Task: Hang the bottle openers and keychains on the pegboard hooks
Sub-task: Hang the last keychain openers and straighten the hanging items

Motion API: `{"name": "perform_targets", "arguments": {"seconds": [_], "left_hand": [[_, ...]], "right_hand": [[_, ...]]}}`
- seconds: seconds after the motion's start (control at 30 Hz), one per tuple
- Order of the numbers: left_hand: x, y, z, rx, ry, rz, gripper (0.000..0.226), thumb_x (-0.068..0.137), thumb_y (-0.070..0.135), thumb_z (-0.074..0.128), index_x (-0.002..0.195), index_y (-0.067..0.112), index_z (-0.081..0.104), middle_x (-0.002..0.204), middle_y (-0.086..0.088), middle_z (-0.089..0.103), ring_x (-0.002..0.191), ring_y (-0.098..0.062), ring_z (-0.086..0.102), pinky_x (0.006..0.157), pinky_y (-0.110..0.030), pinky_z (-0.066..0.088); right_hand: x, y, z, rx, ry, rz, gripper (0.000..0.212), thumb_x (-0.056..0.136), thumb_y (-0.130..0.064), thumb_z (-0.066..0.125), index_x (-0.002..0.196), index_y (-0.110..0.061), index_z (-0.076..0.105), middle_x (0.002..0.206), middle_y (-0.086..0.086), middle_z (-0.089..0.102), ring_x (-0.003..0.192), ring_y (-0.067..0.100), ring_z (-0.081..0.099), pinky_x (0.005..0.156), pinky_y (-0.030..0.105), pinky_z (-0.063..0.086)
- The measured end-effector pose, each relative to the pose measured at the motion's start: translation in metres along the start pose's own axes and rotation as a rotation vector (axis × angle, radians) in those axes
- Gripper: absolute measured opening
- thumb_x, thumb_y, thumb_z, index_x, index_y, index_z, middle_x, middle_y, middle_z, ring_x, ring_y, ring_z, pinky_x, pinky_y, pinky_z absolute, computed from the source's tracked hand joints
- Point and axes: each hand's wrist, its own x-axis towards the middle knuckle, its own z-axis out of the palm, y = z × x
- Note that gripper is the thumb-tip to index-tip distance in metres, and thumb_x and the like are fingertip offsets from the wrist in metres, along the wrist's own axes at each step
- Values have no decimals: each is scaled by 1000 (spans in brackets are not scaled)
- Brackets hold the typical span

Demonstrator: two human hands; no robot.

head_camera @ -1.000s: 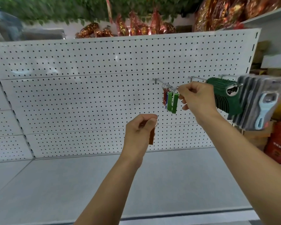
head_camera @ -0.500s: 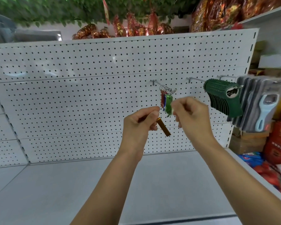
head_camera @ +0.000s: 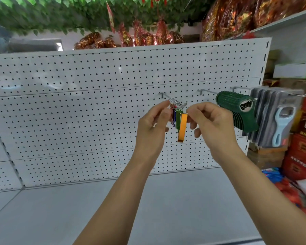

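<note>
White pegboard [head_camera: 78, 106] fills frame centre. Right of centre: carded blue bottle openers [head_camera: 279, 121], green openers [head_camera: 237, 110] on hooks. Right hand [head_camera: 212, 124] pinches top of orange keychain opener [head_camera: 182, 127], hanging at hook [head_camera: 173, 100] tip beside coloured keychains [head_camera: 175, 117]. Left hand [head_camera: 152, 126] fingers curled, grip unclear.

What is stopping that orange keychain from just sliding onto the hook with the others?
Nothing visible blocks it. The flat orange metal keychain, pinched in the right hand, hangs just in front of the thin metal pegboard hook. The hook's upturned tip is free; the coloured keychains already hung sit behind it.
</note>
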Motion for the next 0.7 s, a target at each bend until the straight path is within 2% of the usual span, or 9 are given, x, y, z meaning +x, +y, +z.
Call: {"name": "perform_targets", "arguments": {"seconds": [0.1, 0.17, 0.23, 0.27, 0.37, 0.43, 0.53, 0.7], "left_hand": [[17, -10, -5, 121, -72, 9, 43, 99, 9, 43, 136, 30, 50, 136, 13, 55, 126, 1, 47, 100, -19, 40], [28, -18, -8, 240, -146, 2, 62, 94, -3, 37, 145, 32, 38, 148, 16, 42, 135, 4, 34, 105, -18, 31], [37, -25, -9, 349, -225, 19, 72, 91, -8, 35, 149, 35, 30, 155, 16, 30, 141, 2, 24, 110, -15, 27], [41, -26, -9, 391, -262, 29, 75, 90, -9, 34, 150, 35, 26, 157, 15, 25, 143, 0, 21, 112, -15, 26], [49, -31, -5, 477, -341, 45, 79, 89, -12, 35, 152, 34, 21, 160, 14, 16, 143, 5, 11, 120, -36, 18], [52, -35, -2, 526, -367, 69, 80, 88, -13, 36, 152, 33, 21, 161, 10, 14, 141, 8, 6, 120, -28, 12], [57, -41, 0, 590, -381, 122, 78, 88, -14, 36, 151, 30, 24, 160, 9, 18, 147, -2, 3, 111, -17, 8], [64, -48, 1, 631, -366, 182, 77, 86, -15, 38, 150, 26, 26, 160, 5, 19, 149, -11, 7, 111, -18, 9]], "right_hand": [[13, -6, 1, 17, 15, 60, 12, 87, -10, 65, 76, -6, 68, 63, 4, 63, 50, 11, 49, 41, 23, 41], [19, -6, 3, -17, 7, 102, 14, 88, -10, 63, 76, -8, 68, 65, 7, 64, 49, 9, 50, 42, 23, 41], [25, -5, 4, -56, 10, 131, 15, 89, -10, 61, 76, -7, 67, 66, 6, 65, 49, 9, 50, 43, 23, 41], [27, -4, 3, -70, 15, 137, 15, 89, -10, 60, 76, -6, 67, 65, 5, 65, 49, 9, 50, 43, 22, 41], [30, -1, 0, -103, 10, 146, 16, 89, -10, 60, 74, -7, 67, 61, 2, 64, 49, 9, 50, 43, 23, 41], [30, 3, 0, -130, -15, 153, 17, 89, -10, 61, 73, -9, 68, 61, 2, 64, 50, 10, 50, 44, 24, 41], [31, 8, 0, -165, -36, 169, 16, 89, -10, 62, 75, -10, 69, 63, 2, 65, 52, 10, 51, 45, 24, 41], [36, 16, 3, -194, -33, 167, 16, 91, -11, 61, 77, -12, 68, 64, 0, 66, 50, 7, 52, 46, 21, 42]]}}
